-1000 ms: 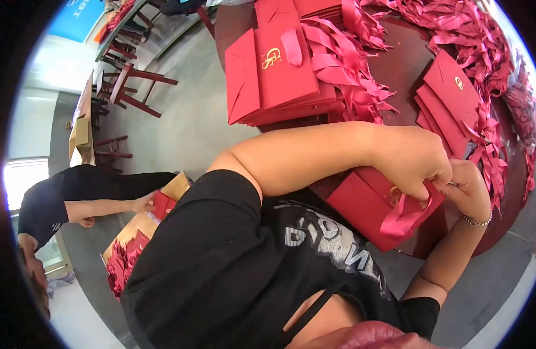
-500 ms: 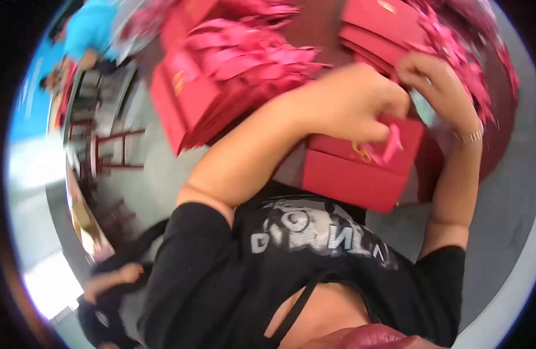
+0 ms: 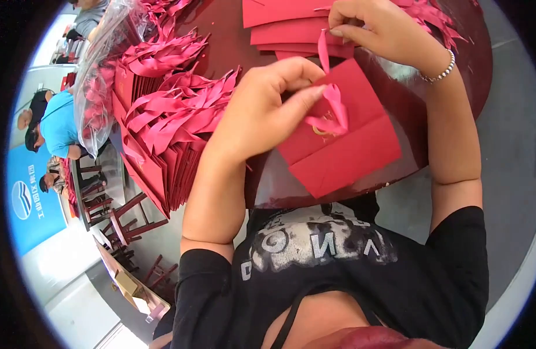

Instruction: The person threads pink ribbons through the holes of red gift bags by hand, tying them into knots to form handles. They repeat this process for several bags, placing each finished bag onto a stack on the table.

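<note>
A red paper gift bag (image 3: 361,139) with a gold emblem lies flat on the table's near edge, below my hands. A pink ribbon (image 3: 337,107) loops over its front. My left hand (image 3: 279,99) is closed at the bag's upper left, thumb and finger pinching the ribbon beside its loop. Past the bag's top edge, my right hand (image 3: 378,29) pinches a raised stretch of ribbon between thumb and fingertips. A beaded bracelet (image 3: 442,67) circles my right wrist. The left fingertips are partly hidden behind the hand.
Stacked red bags (image 3: 175,128) with loose ribbons stand at the left, beside a clear plastic bag (image 3: 96,70). More red bags (image 3: 297,29) lie at the back. The round dark table (image 3: 413,134) curves around. Stools (image 3: 134,218) and people, including one in a blue shirt (image 3: 58,122), are at far left.
My view has shifted, showing more of the room at left. My right hand now holds a ribbon stretch up, apart from my left hand. The bag lies more tilted on the table.
</note>
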The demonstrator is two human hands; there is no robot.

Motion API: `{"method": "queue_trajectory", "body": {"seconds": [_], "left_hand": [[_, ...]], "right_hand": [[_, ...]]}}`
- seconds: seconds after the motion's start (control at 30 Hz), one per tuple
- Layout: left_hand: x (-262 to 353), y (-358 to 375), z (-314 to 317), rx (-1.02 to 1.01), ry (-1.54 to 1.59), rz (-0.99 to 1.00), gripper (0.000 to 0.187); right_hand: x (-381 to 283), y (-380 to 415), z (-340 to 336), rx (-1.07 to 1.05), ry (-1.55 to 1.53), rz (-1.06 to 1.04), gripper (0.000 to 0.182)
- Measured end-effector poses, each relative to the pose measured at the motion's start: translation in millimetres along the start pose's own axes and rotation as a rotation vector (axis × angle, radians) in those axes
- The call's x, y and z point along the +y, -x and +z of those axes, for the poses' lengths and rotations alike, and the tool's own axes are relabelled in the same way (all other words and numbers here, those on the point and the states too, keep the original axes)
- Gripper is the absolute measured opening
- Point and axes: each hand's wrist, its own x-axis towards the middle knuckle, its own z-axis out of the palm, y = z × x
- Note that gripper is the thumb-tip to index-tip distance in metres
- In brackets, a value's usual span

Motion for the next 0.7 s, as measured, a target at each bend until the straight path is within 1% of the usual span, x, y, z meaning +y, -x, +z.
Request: {"method": "queue_trajectory", "body": {"seconds": [0.03,0.07,0.1,0.17,0.2,0.23,0.27,0.3,0.4,0.43,0.5,0.53,0.63,0.7], "left_hand": [[7.1,3.8,3.0,-0.010,-0.038,0.043,0.010],[11.3,8.3,5.4,-0.034,-0.093,0.113,0.013],[13.1,9.8,7.8,-0.010,-0.277,0.296,0.012],[19.5,13.1,11.6,-0.051,-0.452,0.578,0.015],[25.7,19.1,12.7,-0.065,-0.509,0.625,0.018],[30.1,24.2,13.4,-0.080,-0.566,0.668,0.021],[27.3,24.1,17.8,-0.077,-0.486,0.747,0.023],[29.2,25.6,17.5,-0.083,-0.478,0.771,0.024],[30.2,31.5,19.1,-0.074,-0.463,0.843,0.026],[30.8,32.2,19.7,-0.056,-0.471,0.877,0.026],[36.8,35.7,20.3,-0.032,-0.487,0.884,0.027],[31.0,36.2,20.3,-0.037,-0.515,0.937,0.028],[31.9,39.3,23.6,-0.010,-0.504,0.909,0.027],[31.1,39.4,22.4,-0.010,-0.502,0.894,0.028]], "right_hand": [[-5.2,2.1,-3.0,-0.005,-0.041,-0.014,0.011],[-8.6,4.0,-4.7,-0.008,-0.082,-0.027,0.011],[-8.8,5.6,-4.8,-0.067,-0.184,-0.013,0.011],[-7.1,8.5,-1.2,-0.183,-0.388,0.017,0.011],[-7.2,9.2,1.8,-0.162,-0.416,-0.081,0.009],[-10.6,10.1,1.0,-0.173,-0.414,-0.119,0.009],[-15.5,11.2,-1.1,-0.186,-0.415,-0.156,0.009],[-19.2,11.1,-4.2,-0.202,-0.419,-0.192,0.009],[-21.9,11.3,-3.3,-0.272,-0.483,-0.170,0.012],[-22.2,10.0,-1.0,-0.296,-0.509,-0.168,0.013],[-18.4,8.8,10.8,-0.326,-0.540,-0.191,0.014],[-16.9,8.2,16.2,-0.340,-0.555,-0.203,0.014],[-25.7,3.1,22.2,-0.408,-0.440,-0.240,0.015],[-28.2,0.4,27.0,-0.394,-0.483,-0.246,0.013]]}}
